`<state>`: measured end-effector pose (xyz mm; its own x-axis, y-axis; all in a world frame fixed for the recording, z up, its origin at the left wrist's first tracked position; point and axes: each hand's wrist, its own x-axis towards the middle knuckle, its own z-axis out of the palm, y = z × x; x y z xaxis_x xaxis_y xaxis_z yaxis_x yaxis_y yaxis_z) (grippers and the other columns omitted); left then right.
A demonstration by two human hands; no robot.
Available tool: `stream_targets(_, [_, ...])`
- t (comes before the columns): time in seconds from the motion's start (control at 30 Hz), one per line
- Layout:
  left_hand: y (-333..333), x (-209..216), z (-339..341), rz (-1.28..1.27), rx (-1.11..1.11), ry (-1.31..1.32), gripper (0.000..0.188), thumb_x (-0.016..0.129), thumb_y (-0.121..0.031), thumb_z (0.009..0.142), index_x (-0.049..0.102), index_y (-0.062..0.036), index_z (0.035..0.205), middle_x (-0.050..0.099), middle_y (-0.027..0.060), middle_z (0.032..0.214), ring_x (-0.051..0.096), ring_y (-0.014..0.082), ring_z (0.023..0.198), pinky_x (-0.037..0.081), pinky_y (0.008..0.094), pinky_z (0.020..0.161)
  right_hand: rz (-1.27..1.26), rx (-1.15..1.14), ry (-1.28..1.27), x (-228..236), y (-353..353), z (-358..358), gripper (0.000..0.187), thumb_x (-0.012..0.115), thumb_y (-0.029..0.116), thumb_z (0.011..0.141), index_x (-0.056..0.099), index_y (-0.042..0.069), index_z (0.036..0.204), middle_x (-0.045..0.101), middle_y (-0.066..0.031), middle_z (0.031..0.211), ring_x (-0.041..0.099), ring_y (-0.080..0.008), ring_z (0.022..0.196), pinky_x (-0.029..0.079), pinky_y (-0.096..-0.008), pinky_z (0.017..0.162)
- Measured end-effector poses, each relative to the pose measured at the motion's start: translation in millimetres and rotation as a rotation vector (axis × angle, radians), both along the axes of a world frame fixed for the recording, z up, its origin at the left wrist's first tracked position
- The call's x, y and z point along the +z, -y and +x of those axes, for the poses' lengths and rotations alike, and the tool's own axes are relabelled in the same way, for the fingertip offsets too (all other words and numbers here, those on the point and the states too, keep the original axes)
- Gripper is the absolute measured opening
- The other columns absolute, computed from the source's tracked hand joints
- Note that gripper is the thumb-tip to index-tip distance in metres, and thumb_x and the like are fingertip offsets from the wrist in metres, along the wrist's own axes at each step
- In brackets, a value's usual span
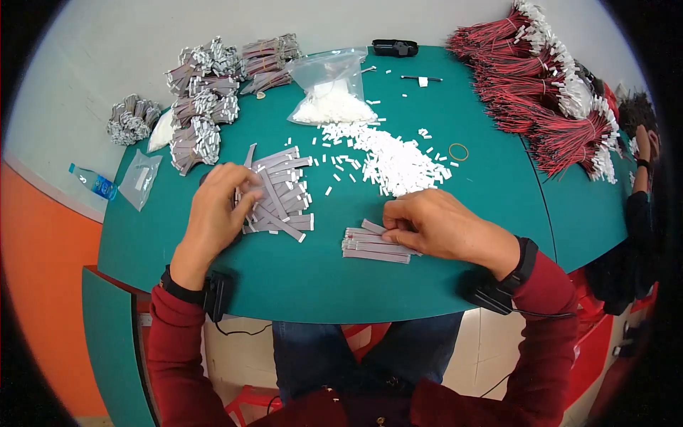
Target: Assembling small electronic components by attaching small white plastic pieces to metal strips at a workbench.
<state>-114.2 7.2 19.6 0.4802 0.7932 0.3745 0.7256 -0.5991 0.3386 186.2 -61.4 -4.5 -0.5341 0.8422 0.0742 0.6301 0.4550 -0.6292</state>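
Right grip [445,226] at grey strips [373,247], some ends hidden, perhaps pinching 1

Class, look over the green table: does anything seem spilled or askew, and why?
The small white pieces look spilled: a loose heap beside the clear bag, with strays around, though perhaps poured out deliberately. Near the left hand, grey strips lie crisscrossed, unlike the neater stack at the right hand.
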Motion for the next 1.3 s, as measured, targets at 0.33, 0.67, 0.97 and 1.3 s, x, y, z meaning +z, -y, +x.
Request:
stream_targets(0.33, [-2.2, 9.5, 3.7, 0.081, -0.257, -0.298, 0.029, 0.063, 0.005, 0.062, 0.06, -0.0066, 0.088, 0.053, 0.0064, 0.085, 0.048, 0.0269, 0.078, 0.042, 0.0354, 0.069, 0.009, 0.004, -0.022, -0.2, -0.6, -1.1, 0.017, 0.067, 0.014, 0.074, 0.055, 0.003, 0.078, 0.056, -0.0122, 0.068, 0.053, -0.0288, 0.059, 0.041, -0.0365, 0.054])
stream_targets(0.67, [-15.6, 7.0, 7.0, 0.167, -0.268, -0.229, 0.02, 0.065, 0.002, 0.063, 0.058, -0.0064, 0.08, 0.051, 0.0058, 0.077, 0.048, 0.0254, 0.073, 0.042, 0.0343, 0.064, -0.008, 0.01, -0.023, 0.3, -0.2, -1.4, 0.016, 0.067, 0.013, 0.075, 0.055, 0.003, 0.078, 0.055, -0.0126, 0.068, 0.052, -0.0292, 0.059, 0.04, -0.0367, 0.054])
stream_targets(0.97, [-46.0, 2.9, -1.0, 0.069, 0.072, -0.081, 0.009, 0.066, -0.005, 0.071, 0.06, -0.0043, 0.076, 0.052, 0.0073, 0.07, 0.05, 0.0257, 0.073, 0.042, 0.0344, 0.064, -0.009, 0.008, -0.059, 1.2, 1.4, -2.8, 0.015, 0.066, 0.01, 0.075, 0.054, 0.002, 0.077, 0.053, -0.0122, 0.067, 0.051, -0.0273, 0.057, 0.039, -0.0355, 0.052])
stream_targets(1.3, [-54.6, -1.2, -1.9, -0.025, 0.043, -0.06, 0.01, 0.062, -0.012, 0.078, 0.063, -0.0027, 0.08, 0.06, 0.0107, 0.073, 0.056, 0.0282, 0.073, 0.043, 0.0369, 0.065, -0.103, 0.025, -0.067, 2.8, -2.2, 0.7, 0.015, 0.064, 0.016, 0.077, 0.055, 0.004, 0.077, 0.056, -0.0151, 0.064, 0.054, -0.0345, 0.061, 0.041, -0.0401, 0.054])
